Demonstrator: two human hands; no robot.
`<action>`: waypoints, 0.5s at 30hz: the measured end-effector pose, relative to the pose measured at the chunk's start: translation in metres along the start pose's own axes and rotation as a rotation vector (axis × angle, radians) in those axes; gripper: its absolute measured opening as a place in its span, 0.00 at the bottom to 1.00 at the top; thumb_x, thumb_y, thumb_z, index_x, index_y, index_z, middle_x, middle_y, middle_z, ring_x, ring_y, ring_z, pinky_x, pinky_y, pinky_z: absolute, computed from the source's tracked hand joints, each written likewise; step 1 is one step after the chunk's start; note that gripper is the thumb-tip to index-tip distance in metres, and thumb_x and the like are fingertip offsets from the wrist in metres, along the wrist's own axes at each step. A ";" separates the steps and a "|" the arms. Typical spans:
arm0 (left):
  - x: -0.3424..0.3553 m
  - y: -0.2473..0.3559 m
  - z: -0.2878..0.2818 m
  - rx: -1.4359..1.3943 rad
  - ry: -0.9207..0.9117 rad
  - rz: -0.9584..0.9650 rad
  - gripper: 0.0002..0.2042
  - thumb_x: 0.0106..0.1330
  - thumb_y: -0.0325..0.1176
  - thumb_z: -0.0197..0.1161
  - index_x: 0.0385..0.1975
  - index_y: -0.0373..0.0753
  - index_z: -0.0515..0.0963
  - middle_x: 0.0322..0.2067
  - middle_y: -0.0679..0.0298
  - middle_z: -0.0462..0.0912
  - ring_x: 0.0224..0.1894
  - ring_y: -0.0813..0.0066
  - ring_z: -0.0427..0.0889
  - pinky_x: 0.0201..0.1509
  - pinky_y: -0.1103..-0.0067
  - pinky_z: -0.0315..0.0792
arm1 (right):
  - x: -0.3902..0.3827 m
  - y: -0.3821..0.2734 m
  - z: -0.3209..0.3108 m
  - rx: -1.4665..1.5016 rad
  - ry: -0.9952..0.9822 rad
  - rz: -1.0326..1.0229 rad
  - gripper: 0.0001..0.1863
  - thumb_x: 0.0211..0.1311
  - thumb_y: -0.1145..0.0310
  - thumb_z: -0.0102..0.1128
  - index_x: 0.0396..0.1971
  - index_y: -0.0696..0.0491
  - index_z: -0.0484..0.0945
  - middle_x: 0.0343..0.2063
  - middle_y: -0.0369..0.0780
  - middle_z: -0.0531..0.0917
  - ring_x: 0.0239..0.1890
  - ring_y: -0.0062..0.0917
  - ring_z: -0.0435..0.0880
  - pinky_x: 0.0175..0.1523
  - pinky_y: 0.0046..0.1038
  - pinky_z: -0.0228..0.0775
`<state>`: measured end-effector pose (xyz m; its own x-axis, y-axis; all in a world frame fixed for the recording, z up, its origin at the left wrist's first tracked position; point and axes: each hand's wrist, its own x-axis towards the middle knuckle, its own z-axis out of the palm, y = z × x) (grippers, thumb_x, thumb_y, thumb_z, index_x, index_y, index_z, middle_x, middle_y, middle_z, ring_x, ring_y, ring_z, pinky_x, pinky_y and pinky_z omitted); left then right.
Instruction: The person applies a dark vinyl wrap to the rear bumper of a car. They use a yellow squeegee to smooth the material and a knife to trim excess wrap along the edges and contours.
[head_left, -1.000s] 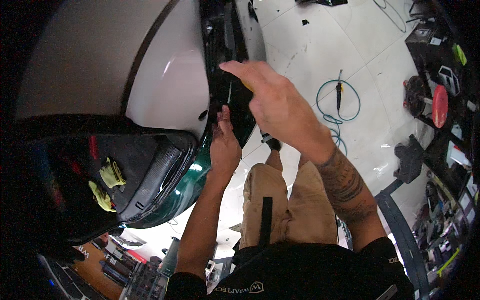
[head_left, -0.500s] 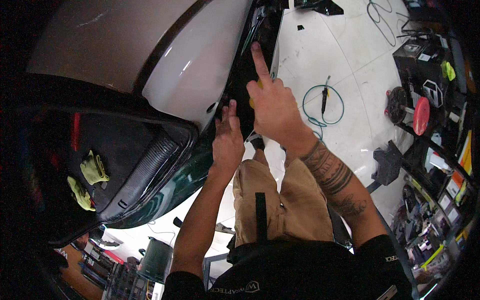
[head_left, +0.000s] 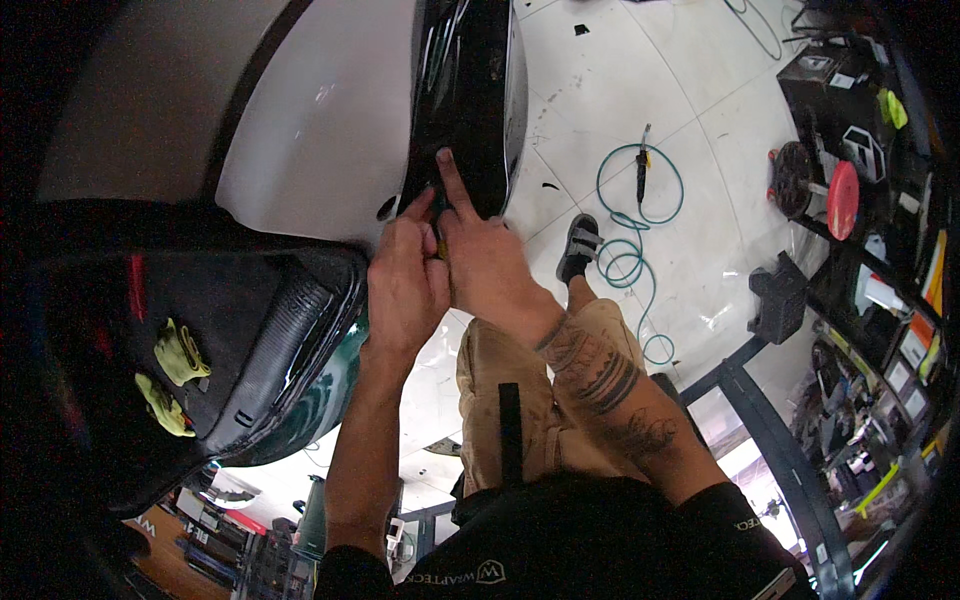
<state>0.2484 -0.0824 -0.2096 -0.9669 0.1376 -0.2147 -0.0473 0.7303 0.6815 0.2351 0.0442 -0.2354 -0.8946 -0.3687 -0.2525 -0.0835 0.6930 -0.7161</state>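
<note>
Pressing the dark panel (head_left: 470, 90), the right hand (head_left: 490, 265) points one finger, others curled; the left hand (head_left: 405, 280), fingers together, touches the white bumper (head_left: 310, 150).

Both hands pressed together at dark glossy car panel (head_left: 465, 90): left hand (head_left: 405, 285) against white body panel (head_left: 320, 130) edge, right hand (head_left: 485, 265) forefinger extended onto dark surface. Green hose (head_left: 640, 215) coiled on floor, right.

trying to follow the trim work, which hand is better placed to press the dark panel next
Probably the right hand: its index finger already lies on the dark panel. The left hand sits lower, at the white panel edge.
</note>
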 end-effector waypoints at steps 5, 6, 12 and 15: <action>0.049 0.058 0.002 0.069 0.143 0.244 0.18 0.51 0.17 0.55 0.44 0.28 0.66 0.58 0.44 0.67 0.38 0.51 0.80 0.43 0.60 0.75 | -0.014 0.009 0.034 0.242 -0.016 -0.058 0.28 0.54 0.59 0.62 0.56 0.52 0.70 0.59 0.48 0.71 0.47 0.43 0.80 0.52 0.41 0.71; 0.059 0.060 0.005 0.098 0.190 0.306 0.18 0.51 0.18 0.55 0.44 0.28 0.66 0.63 0.44 0.64 0.37 0.51 0.81 0.41 0.61 0.77 | -0.018 0.006 0.039 0.204 0.005 -0.073 0.28 0.54 0.57 0.63 0.56 0.50 0.71 0.57 0.46 0.74 0.51 0.40 0.78 0.56 0.39 0.68; 0.065 0.031 0.039 0.315 0.207 0.153 0.15 0.61 0.23 0.52 0.47 0.28 0.65 0.70 0.47 0.49 0.26 0.53 0.84 0.24 0.71 0.80 | -0.020 0.006 0.022 0.368 -0.345 0.077 0.31 0.62 0.51 0.56 0.64 0.44 0.63 0.64 0.40 0.66 0.69 0.36 0.55 0.72 0.39 0.40; 0.059 0.042 0.039 0.288 0.160 0.065 0.14 0.63 0.23 0.51 0.48 0.29 0.65 0.68 0.44 0.51 0.27 0.50 0.84 0.27 0.66 0.80 | -0.032 0.010 0.040 0.451 -0.132 0.039 0.29 0.55 0.53 0.62 0.57 0.45 0.69 0.57 0.39 0.74 0.63 0.35 0.67 0.66 0.36 0.55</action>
<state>0.1991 -0.0177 -0.2215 -0.9938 0.0999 -0.0494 0.0661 0.8856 0.4598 0.2805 0.0384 -0.2608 -0.8276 -0.4435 -0.3441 0.1738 0.3805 -0.9083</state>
